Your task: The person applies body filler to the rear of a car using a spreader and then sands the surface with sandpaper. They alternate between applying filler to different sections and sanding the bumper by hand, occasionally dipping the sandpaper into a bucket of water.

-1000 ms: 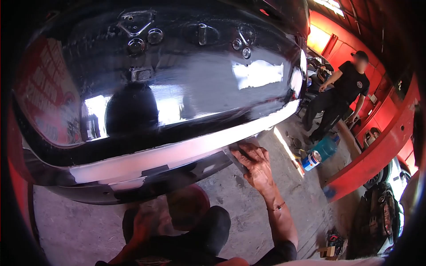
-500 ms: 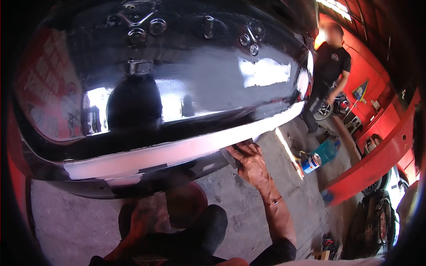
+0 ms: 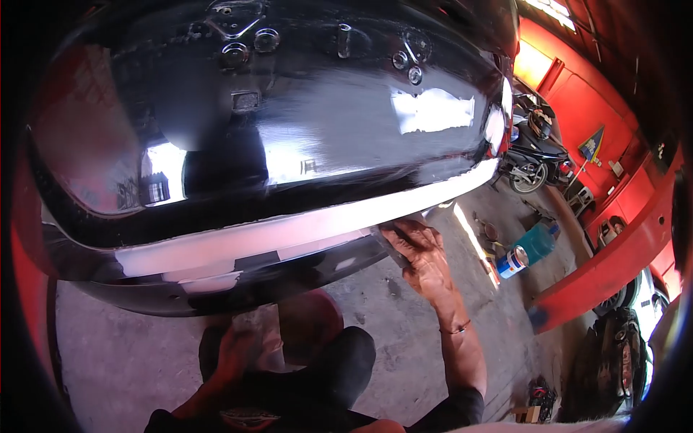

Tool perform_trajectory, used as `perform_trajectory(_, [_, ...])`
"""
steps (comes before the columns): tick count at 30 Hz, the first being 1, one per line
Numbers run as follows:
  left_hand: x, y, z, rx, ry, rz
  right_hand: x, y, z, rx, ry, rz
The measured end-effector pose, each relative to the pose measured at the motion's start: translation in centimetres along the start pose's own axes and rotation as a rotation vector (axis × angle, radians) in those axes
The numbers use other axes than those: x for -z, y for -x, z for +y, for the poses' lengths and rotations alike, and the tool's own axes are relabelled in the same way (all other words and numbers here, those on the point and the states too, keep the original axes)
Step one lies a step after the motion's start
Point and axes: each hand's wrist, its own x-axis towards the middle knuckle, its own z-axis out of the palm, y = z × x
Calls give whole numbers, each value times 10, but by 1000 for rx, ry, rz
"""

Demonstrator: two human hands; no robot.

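Floor [image 3: 404, 339]: grey concrete, scuffed with dark spots, a bright strip of light across it
Paint can [image 3: 513, 262]: blue and white, just beside the bottle
Bottle [image 3: 540, 242]: large, translucent teal, lying on its side
Tub [image 3: 330, 316]: round, reddish, dark inside
Motorcycle [image 3: 535, 160]: wheels down, near the red wall [image 3: 603, 115]
Wood block [image 3: 531, 415]: pale, small

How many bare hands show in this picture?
2. The right hand holds a flat pad just below the white strip; the left hand is lower left, at a pale sheet. Others may be hidden.
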Motion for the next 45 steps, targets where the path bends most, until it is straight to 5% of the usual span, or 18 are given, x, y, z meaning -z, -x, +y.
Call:
perform_trajectory(8, [-13,5,27,133,65,-22,-24,-18,-19,112,135,-2])
perform_trajectory(15, [-13,3,21,114,125,9,-25,10,-18,73,69,17])
perform_trajectory(18, [-5,-1,7,-58,27,-64,-32,32,-13,55,91,-87])
perform_trajectory(26, [-2,0,9,132,128,-44,-12,-10,-59,129,150,101])
perform_trajectory(32, [-3,4,17,-24,-1,20,-27,-22,-68,109,103,21])
perform_trajectory(45, [-12,7,29,97,149,-32,-23,16,-66,100,81,-32])
